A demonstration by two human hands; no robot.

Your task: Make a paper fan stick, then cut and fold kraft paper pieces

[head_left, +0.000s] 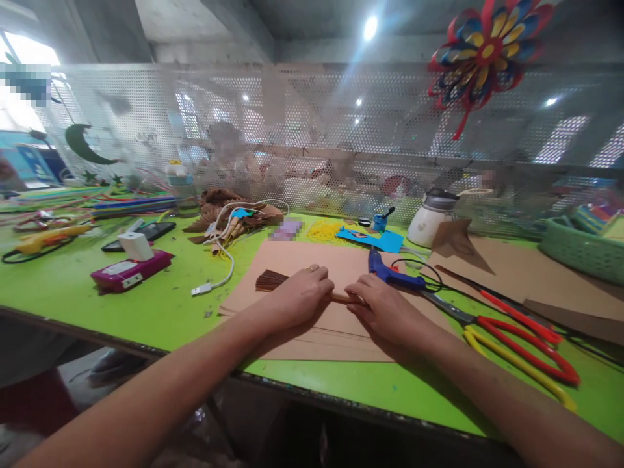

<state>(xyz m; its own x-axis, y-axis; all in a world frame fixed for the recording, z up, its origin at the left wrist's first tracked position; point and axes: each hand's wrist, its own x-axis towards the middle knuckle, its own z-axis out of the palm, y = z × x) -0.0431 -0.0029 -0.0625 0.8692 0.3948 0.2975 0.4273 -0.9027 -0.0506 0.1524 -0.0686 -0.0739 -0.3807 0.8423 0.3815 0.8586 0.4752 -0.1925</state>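
- Head view: a slim tan paper roll, or perhaps a tightly folded strip, spans the gap between the two hands, just above stacked kraft paper sheets on the green table.
- The left hand has its fingers curled over one end; the right hand pinches the other between thumb and fingers. Both appear to be grasping it, though the fingers hide the exact contact.
- It should be very light, fairly stiff along its length, yet easily creased or flattened by a hard squeeze. Dry paper like this is probably not slippery.
- Best hold: light fingertip pinches near both ends, keeping the middle straight.
- A pleated dark brown paper piece lies beside the left hand; a blue glue gun lies just beyond the right, with large scissors nearby.
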